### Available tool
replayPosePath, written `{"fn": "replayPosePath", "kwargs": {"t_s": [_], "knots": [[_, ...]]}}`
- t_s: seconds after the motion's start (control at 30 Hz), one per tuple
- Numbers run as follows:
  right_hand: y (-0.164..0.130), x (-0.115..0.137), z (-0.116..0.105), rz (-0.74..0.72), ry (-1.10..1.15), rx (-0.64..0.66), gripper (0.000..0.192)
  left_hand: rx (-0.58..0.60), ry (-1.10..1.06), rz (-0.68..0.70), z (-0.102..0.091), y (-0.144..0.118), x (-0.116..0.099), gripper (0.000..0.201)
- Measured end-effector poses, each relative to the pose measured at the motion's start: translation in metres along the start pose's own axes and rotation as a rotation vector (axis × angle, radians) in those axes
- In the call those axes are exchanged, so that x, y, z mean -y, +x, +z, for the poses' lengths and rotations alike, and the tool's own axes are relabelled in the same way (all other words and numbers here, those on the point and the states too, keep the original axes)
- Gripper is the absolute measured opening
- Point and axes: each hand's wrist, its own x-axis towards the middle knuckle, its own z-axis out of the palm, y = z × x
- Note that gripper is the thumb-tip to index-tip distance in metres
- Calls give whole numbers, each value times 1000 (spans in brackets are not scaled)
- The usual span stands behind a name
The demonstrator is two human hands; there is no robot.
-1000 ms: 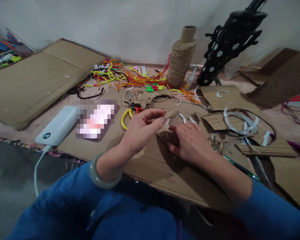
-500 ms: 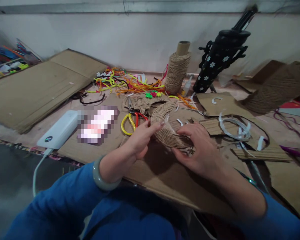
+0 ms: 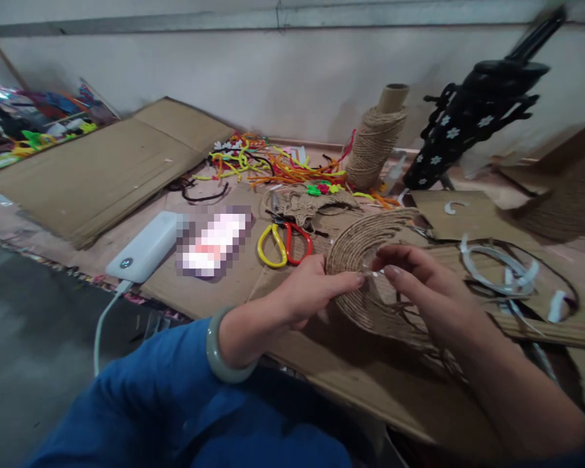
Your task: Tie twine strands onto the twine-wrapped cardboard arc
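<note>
Pale wall at the back, pinkish tabletop before it, part-covered by a cardboard sheet below both grips. Head view, sole view: one curved twine piece, rows of cord laid side by side, located at the left-hand grip and reaching beneath the right-hand grip. Left-hand grip: closed on the piece's near-left rim, thumb on top; pale bangle at the wrist, blue sleeve. Right-hand grip: thumb and fingertips drawn close at the inner edge, beside a small clear, shiny bit; whether it is pinched cannot be told. Just beyond the left-hand grip: scissors, one loop yellow, one red; past them, a twine item with green, pink and yellow flowers. Left of that grip: a device, screen pixelated; farther left, a white power bank with cable. Well beyond the grips: tangled coloured cords, a twine spool, a black vessel with white flowers. Right of the right-hand grip: a coil of clear strip.
</note>
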Motion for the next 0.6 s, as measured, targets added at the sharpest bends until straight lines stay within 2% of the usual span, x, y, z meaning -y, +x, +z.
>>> {"fn": "replayPosePath", "kwargs": {"t_s": [0.1,0.2,0.37,0.5,0.6], "knots": [[4,4,6,33,199,65,25,35,17,-46,2,-3,0,23],[4,4,8,48,301,66,21,74,-8,-69,4,-5,-2,24],[-1,-2,6,117,232,31,22,104,-61,-94,5,-7,-2,27],[-4,0,7,137,194,51,25,63,-92,-78,3,-5,0,23],[-6,8,10,116,248,-4,25,30,-31,-51,2,-4,2,15]]}}
